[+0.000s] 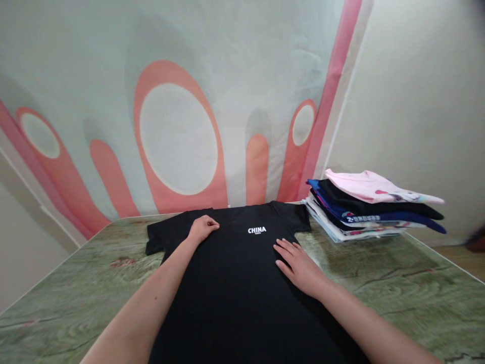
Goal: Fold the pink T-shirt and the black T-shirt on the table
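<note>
A black T-shirt [235, 283] lies spread out front side up, its collar end at the far edge of the table and its lower part running out of view towards me. White letters reading "CHINA" [256, 230] are on its chest. On the left of the chest, my left hand [202, 228] is closed in a pinch at the cloth; the fold between its fingertips is hard to see. My right hand [299, 265] rests flat near the shirt's right side, below the sleeve, with its fingers spread.
At the right back of the wood-patterned table [379, 283] is a stack of folded clothes [364, 210], a pink garment [375, 186] on top. Behind the table hangs a patterned backdrop [235, 101], and a plain wall [417, 101] stands to the right.
</note>
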`<action>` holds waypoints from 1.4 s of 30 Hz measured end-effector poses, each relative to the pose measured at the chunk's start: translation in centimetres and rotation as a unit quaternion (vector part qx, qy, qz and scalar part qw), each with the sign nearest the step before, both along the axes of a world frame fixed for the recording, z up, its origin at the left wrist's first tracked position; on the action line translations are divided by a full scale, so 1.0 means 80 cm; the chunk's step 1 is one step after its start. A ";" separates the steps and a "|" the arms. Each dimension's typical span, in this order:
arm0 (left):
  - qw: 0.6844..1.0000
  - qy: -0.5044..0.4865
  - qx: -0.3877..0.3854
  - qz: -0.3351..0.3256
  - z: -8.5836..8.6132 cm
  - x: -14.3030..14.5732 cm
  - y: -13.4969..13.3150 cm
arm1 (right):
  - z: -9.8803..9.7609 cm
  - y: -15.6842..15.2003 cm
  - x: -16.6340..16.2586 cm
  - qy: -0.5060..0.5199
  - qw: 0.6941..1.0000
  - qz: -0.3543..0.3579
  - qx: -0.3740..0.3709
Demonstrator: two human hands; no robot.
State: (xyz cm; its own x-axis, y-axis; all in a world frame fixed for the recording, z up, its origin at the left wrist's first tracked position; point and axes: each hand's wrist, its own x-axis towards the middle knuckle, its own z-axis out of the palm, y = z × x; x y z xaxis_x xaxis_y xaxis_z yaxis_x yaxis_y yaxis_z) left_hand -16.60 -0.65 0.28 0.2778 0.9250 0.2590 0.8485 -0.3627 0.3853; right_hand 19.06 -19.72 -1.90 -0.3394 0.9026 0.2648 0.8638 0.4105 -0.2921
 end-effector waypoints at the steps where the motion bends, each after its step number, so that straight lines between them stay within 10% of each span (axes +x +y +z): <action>1: 1.000 0.003 0.006 -0.003 -0.001 0.002 -0.002 | 0.000 0.000 0.000 0.001 1.000 0.000 0.000; 17: 0.979 -0.007 0.061 0.193 0.084 0.044 0.100 | 0.002 0.002 0.000 0.004 1.000 0.003 -0.010; 27: 0.997 0.004 0.006 0.081 0.046 0.042 0.056 | 0.002 0.001 0.000 0.013 1.000 -0.002 -0.009; 42: 0.995 -0.002 0.038 0.090 0.006 0.008 -0.018 | 0.013 -0.004 -0.003 0.014 1.000 -0.012 -0.023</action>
